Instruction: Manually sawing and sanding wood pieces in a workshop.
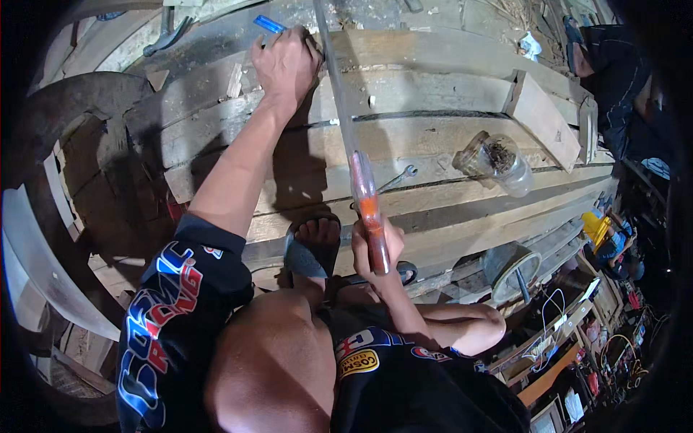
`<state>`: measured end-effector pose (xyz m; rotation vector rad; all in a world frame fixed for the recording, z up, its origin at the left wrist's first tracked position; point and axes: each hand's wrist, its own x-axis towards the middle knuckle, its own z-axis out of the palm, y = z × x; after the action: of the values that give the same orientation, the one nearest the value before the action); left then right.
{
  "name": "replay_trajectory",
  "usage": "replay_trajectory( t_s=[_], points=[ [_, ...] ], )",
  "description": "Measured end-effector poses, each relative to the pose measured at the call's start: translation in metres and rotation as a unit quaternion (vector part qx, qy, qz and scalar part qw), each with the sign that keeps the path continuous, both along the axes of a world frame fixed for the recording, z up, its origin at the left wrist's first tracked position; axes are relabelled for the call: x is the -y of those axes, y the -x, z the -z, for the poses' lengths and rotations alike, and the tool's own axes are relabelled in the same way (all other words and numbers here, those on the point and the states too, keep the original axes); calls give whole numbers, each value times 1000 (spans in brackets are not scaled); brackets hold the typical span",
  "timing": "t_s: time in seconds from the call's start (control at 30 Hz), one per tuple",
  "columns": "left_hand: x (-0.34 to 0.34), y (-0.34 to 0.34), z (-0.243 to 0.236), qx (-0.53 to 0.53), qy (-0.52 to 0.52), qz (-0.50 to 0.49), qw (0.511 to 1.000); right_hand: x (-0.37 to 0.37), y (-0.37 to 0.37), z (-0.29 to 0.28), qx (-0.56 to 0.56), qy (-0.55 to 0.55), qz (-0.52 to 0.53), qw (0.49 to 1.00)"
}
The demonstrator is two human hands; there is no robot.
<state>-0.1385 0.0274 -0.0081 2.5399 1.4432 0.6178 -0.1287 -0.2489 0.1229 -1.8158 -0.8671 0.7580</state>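
My right hand (pixel 392 249) grips a handsaw by its brown and orange handle (pixel 372 216). The saw's long, thin grey blade (pixel 336 79) points away from me, nearly edge-on, and runs past the top of the picture. To the left of the blade, my left hand (pixel 289 68) is closed low over the wooden planks (pixel 440 90). A small bright blue object (pixel 268 24) sticks out beyond its fingers; the fingers hide the rest, so its kind cannot be made out. A metal wrench (pixel 401 177) lies on the planks just right of the saw handle.
On the right lies a clear plastic jar (pixel 505 162) with dark bits inside, near a pale board (pixel 546 123). A hammer (pixel 167 37) rests at the upper left. A round pan (pixel 511 270) sits lower right, beside cluttered shelves. Another person's dark-clothed leg (pixel 613 86) shows at far right.
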Motion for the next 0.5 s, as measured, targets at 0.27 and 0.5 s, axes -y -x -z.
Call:
replay_trajectory(
  t_s=[0.27,0.5],
  points=[
    [-6,-2,5,-18,8,-52,998,-42,-27,-10,-33,48,64,996],
    [-3,0,3,-47,-9,-2,999,-28,-4,-19,-84,0,79,993]
  ],
)
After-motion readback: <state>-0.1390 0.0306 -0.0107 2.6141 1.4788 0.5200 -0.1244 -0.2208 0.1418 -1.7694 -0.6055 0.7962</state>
